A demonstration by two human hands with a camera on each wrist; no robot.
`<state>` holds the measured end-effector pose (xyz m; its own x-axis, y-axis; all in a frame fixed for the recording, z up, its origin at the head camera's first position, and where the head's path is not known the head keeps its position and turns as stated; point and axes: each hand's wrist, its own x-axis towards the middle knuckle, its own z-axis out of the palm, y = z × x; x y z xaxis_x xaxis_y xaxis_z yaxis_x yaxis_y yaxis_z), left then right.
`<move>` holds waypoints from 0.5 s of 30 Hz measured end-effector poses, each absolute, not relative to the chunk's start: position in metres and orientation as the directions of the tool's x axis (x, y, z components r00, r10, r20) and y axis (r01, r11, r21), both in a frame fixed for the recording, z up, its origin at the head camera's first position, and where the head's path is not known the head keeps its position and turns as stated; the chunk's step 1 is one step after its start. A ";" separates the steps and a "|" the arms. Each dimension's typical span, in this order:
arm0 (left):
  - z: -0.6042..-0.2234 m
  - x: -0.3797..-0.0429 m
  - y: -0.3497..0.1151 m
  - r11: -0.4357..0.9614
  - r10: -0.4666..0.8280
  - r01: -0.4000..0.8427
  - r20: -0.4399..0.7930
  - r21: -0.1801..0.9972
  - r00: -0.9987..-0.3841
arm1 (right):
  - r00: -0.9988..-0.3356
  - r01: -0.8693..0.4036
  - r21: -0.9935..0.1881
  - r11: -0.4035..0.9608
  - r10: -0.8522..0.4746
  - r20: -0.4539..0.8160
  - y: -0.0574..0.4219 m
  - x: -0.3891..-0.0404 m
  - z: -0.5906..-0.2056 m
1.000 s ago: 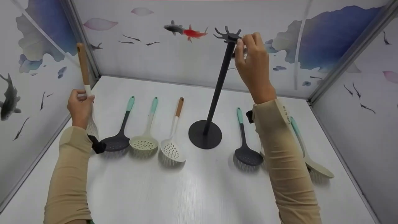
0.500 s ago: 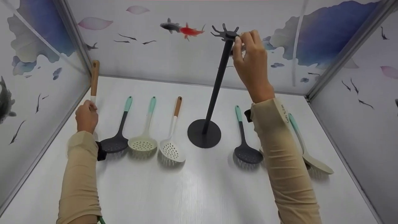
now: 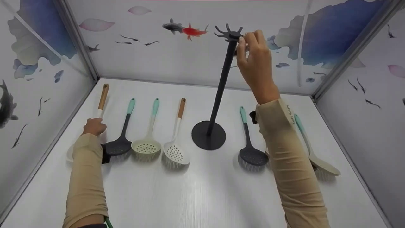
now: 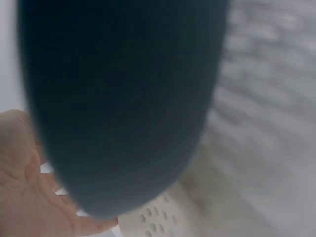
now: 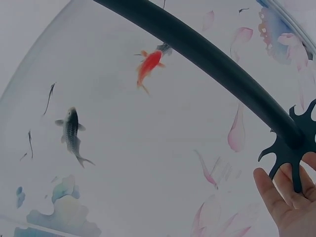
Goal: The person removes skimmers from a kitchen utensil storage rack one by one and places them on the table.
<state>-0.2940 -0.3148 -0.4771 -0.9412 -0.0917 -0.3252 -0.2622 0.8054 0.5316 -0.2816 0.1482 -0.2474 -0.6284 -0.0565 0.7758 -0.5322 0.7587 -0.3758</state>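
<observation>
My left hand (image 3: 95,127) holds the white neck of a wooden-handled skimmer (image 3: 103,98) low over the left of the table. My sleeve hides most of its head. Beside it lies a dark skimmer with a mint handle (image 3: 118,146); a large dark shape fills much of the left wrist view. At the top of a black utensil stand (image 3: 218,91), my right hand (image 3: 258,61) pinches one of the hooks. In the right wrist view, the fingers (image 5: 269,190) are around the hooked top (image 5: 286,153). Nothing hangs on the hooks I can see.
A pale green skimmer (image 3: 146,146) and a white skimmer (image 3: 176,153) lie left of the stand. To its right are a dark ladle-like utensil (image 3: 253,156) and a pale green one (image 3: 324,166); my right sleeve partly hides another. Printed walls enclose the table.
My left hand has lowered the wooden-handled skimmer from upright toward the table, its head swinging out to the left. The right hand has stayed on the stand's hook.
</observation>
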 end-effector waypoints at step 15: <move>-0.472 -0.295 -0.322 0.884 0.009 -0.174 -0.388 0.434 -0.921 | -0.629 -0.546 -0.387 0.743 -0.059 0.775 0.156 -0.284 -0.247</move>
